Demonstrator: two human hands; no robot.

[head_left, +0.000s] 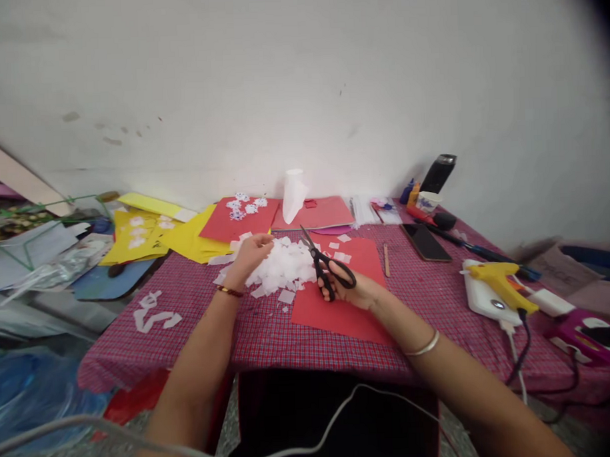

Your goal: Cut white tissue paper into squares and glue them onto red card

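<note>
My right hand (354, 287) has its fingers through the handles of black scissors (316, 256). The blades point up and away, a little apart, beside a heap of small white paper pieces (281, 266). At the heap's left edge is my left hand (253, 253), its fingers curled together in a pinch. Whatever may be between those fingertips is too small to make out. Beneath the scissors lies a red paper sheet (348, 313), with a few white cut pieces (342, 257) scattered on its far part.
A white paper roll (294, 195) stands by the wall, near a red sheet with paper flowers (242, 221). Yellow sheets (185, 239) lie left. On the right are a wooden stick (386, 260), a phone (425, 242), a yellow glue gun (502, 285) and cables. White paper strips (155, 317) lie front left.
</note>
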